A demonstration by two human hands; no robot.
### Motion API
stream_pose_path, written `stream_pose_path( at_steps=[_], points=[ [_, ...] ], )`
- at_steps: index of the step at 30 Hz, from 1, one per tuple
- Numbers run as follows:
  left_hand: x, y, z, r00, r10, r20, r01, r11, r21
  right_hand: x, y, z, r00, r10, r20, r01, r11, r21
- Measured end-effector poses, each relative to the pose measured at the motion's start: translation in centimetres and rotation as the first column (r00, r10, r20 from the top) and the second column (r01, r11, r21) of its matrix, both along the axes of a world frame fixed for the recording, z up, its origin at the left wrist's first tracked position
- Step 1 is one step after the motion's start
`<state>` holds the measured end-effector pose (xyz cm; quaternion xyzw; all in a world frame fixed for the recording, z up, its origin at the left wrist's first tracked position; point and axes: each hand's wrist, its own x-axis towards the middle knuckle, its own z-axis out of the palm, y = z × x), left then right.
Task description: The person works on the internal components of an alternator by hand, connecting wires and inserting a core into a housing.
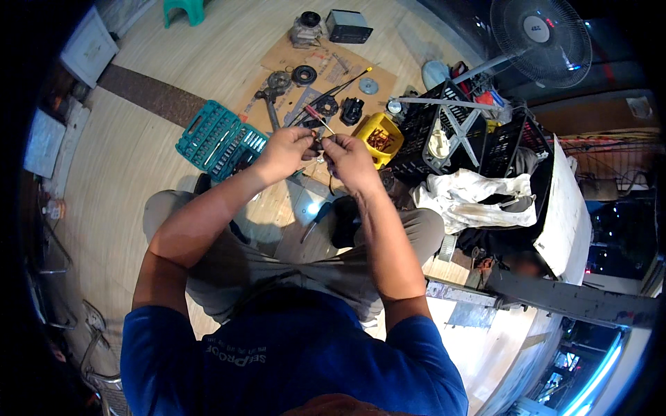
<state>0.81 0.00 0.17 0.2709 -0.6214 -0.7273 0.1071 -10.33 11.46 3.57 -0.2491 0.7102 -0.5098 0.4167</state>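
Note:
My left hand [286, 154] and my right hand [350, 162] meet over a sheet of cardboard [378, 62], fingertips pinched close together. A small dark part shows between them, too small and covered to name. Just beyond the fingers is a screwdriver [316, 113] with a red handle, its shaft angled toward my right hand; whether it is held or lies on the cardboard I cannot tell. Right of my right hand stands a yellow container [397, 156] with copper-coloured pieces inside. A green socket set case [220, 139] lies open left of my left hand.
On the cardboard are a black ring-shaped part [304, 75], a metal disc [368, 85] and a hammer-shaped tool [271, 109]. Black crates [416, 149] with a white cloth [475, 197] stand on the right, a fan [538, 41] behind them. Another screwdriver [316, 222] lies between my legs.

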Motion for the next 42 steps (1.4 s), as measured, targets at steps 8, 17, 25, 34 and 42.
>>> stream_pose_path(
  at_steps=[8,17,25,34,42],
  points=[
    [0.0,0.1,0.8,0.883,0.222,-0.413,0.033,0.849,0.527,3.5,0.9,-2.3,0.914,-0.078,0.399,0.156,0.974,-0.167],
    [1.0,-0.7,2.5,0.923,-0.014,-0.384,0.202,0.868,0.453,-2.0,2.8,-2.9,0.943,0.271,-0.192,-0.248,0.959,0.138],
    [0.0,1.4,0.6,0.977,-0.21,0.024,0.212,0.972,-0.099,-2.0,1.3,0.5,0.988,0.076,-0.131,-0.059,0.99,0.128],
    [-0.5,-0.2,1.2,0.874,0.263,-0.41,0.053,0.785,0.617,3.6,2.4,-2.4,0.936,0.078,0.342,-0.069,0.997,-0.037],
    [0.6,-0.9,0.7,0.937,-0.103,-0.335,0.283,0.786,0.55,-1.3,3.2,-2.2,0.891,0.308,-0.335,-0.29,0.951,0.104]
  ],
)
